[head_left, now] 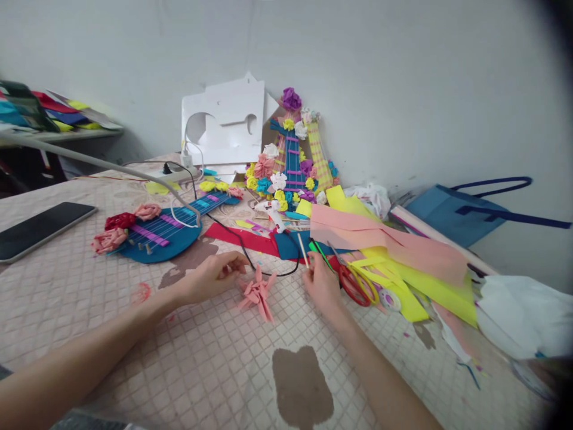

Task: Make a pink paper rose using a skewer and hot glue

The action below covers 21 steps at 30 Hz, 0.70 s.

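A pink crepe-paper flower (258, 295) with pointed petals lies on the table between my hands. My left hand (219, 275) is just left of it, fingers loosely curled and slightly apart, with nothing seen in them. My right hand (323, 283) is closed around the lower end of a thin pale stick (303, 249), which points up and away. Beside those fingers are a green marker or pen (313, 246) and red-handled scissors (353, 285). Beyond, a white glue gun (271, 212) rests on red and blue material, its black cord (286, 275) curving behind the flower.
A blue paper guitar (165, 239) with roses lies left, near a phone (49, 227). Decorated guitars (293, 161) and white cut-out board (224, 122) lean on the wall. Yellow and peach sheets (385, 239), a tape roll (389, 300) and a blue bag (452, 212) crowd the right.
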### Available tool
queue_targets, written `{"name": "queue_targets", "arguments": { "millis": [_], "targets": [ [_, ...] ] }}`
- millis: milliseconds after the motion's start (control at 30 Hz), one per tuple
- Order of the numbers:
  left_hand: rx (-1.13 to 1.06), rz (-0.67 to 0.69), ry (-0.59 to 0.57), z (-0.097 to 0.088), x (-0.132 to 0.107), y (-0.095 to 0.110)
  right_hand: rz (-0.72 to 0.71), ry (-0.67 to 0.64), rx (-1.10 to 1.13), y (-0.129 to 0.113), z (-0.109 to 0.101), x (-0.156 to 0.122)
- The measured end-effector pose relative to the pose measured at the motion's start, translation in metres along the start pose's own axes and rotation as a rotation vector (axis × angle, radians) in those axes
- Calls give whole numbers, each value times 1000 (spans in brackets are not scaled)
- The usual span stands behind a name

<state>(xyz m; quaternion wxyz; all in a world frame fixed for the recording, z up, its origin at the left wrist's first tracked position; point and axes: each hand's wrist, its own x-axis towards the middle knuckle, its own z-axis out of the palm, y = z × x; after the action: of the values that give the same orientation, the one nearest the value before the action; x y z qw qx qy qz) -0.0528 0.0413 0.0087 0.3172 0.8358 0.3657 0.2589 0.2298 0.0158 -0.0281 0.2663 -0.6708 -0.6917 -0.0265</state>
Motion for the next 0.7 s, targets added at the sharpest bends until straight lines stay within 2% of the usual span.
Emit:
{"name": "queue_targets", "arguments": {
  "millis": [133, 233, 333, 433, 533, 633, 700],
  "targets": [
    [23, 3, 33, -3, -2, 1, 1, 61, 125, 1, -9, -9],
    [52, 45, 90, -2, -7, 5, -45, 79, 265, -9, -19, -16],
    [106, 127, 126, 3, -12, 11, -104, 18, 387, -25, -28, -22],
    [249, 214, 82, 12, -18, 20, -66, -62, 495, -40, -33, -31],
    [383, 198, 76, 22, -23, 28, -11, -193, 539, -52, -35, -42],
    [452, 176, 65, 32, -28, 29, -43, -306, 511, -62, -34, -51],
    [476, 161, 69, 37, -31, 27, -73, -337, 503, -67, -32, -55]
  ]
}}
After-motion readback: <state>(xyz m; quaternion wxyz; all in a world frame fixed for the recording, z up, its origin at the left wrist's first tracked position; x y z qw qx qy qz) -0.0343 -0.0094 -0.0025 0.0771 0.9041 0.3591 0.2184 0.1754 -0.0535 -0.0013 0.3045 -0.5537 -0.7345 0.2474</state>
